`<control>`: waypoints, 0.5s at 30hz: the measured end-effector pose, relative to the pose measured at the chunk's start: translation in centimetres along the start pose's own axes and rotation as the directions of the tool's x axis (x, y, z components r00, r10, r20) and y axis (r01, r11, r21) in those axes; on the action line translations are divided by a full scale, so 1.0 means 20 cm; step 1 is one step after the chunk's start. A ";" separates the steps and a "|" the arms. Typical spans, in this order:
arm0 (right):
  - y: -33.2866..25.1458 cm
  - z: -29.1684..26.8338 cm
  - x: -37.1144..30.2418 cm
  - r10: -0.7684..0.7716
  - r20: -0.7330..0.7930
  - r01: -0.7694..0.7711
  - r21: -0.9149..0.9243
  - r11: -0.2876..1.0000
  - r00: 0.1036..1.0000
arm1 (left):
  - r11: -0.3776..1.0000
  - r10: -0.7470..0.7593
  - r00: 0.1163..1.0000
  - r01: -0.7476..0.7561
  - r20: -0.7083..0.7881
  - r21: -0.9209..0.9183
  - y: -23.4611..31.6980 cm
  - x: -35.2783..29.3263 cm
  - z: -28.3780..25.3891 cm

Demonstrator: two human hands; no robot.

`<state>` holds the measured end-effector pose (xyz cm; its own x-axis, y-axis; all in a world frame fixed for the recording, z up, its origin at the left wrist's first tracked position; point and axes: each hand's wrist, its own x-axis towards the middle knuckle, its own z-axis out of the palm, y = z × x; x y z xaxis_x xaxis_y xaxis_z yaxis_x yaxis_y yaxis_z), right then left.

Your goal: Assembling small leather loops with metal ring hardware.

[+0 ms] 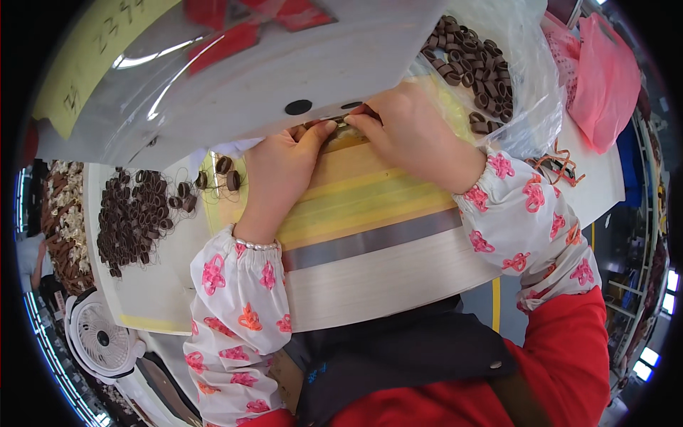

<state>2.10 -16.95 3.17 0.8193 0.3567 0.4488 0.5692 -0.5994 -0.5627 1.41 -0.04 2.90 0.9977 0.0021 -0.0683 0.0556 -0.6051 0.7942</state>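
Note:
Both hands meet under the head of a grey-white sewing machine (pixel 263 92). My left hand (pixel 281 171) is closed, thumb and fingers pinching the left side of a small brown loop (pixel 340 122). From the other side, the thumb and forefinger of my right hand (pixel 420 139) pinch at the same piece. Most of that loop is hidden by fingertips and the machine. Beside my left wrist lie a few loops trailing threads (pixel 225 171); a heap of similar brown loops (pixel 135 213) is farther left. More brown loops (pixel 484 71) fill a clear plastic bag (pixel 537 107) beyond my right hand.
Yellow and grey tape bands cross the pale worktable (pixel 384 285). A pink bag (pixel 605 78) stands at the far right, with thin orange-brown strips (pixel 562 165) nearby. At lower left is a white fan (pixel 103 338). Another person (pixel 32 260) appears at the left rim.

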 end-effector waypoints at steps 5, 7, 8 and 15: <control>0.02 0.00 0.02 -0.016 0.014 0.016 -0.034 0.999 1.000 | 0.999 -0.017 1.000 0.017 0.015 0.052 0.01 0.00 -0.01; 0.02 -0.01 0.02 -0.005 0.029 0.007 -0.059 0.998 1.000 | 1.000 0.016 1.000 -0.016 0.004 0.026 -0.02 0.01 0.01; 0.03 -0.01 0.02 -0.006 0.028 0.008 -0.066 0.998 1.000 | 0.999 0.039 0.999 -0.039 0.008 0.022 -0.02 0.01 0.01; 0.01 0.00 0.04 0.024 0.053 -0.019 -0.087 0.996 0.998 | 0.996 0.072 0.997 -0.072 -0.003 -0.048 -0.03 0.01 0.00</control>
<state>2.91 -16.85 3.42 0.8351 0.3798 0.3980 0.5455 -0.6659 -0.5089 1.54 0.35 2.46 0.9992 -0.0387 -0.0089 -0.0145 -0.5651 0.8249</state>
